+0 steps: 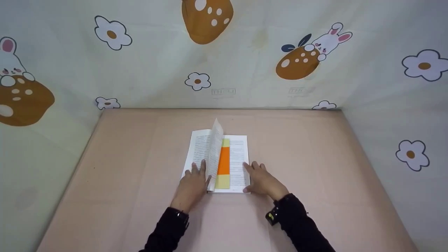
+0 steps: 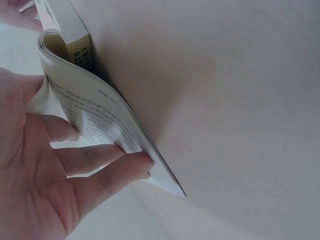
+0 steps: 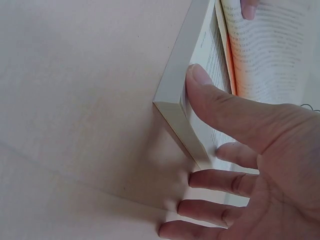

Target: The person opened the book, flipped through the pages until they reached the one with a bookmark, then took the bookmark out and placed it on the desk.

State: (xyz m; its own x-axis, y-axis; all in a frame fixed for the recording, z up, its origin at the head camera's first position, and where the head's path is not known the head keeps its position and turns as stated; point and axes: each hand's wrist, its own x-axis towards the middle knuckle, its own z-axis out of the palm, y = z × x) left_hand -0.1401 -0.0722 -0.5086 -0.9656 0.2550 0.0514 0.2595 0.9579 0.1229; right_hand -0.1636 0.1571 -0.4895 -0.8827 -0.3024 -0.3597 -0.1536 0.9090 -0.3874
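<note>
An open paperback book [image 1: 238, 150] lies in front of me. Along its inner right page runs a yellow strip with an orange middle [image 1: 224, 160], like a bookmark or paper slip. A raised leaf [image 1: 214, 154] stands up from the spine and covers the strip's left side. My left hand [image 1: 191, 185] rests its fingers on the left-hand pages [image 2: 100, 112], its thumb beside the raised leaf. At the right edge, my right hand [image 1: 264, 182] lays its thumb and index finger on the page margin; its other fingers [image 3: 215, 180] spread just past the edge, over the table.
A pinkish-beige covering [image 1: 140, 147] spreads over the table around the book. Behind and at both sides hang pale cloth walls [image 1: 154, 63] printed with flowers, rabbits and brown strawberries. Dark sleeves [image 1: 301, 220] cover both forearms.
</note>
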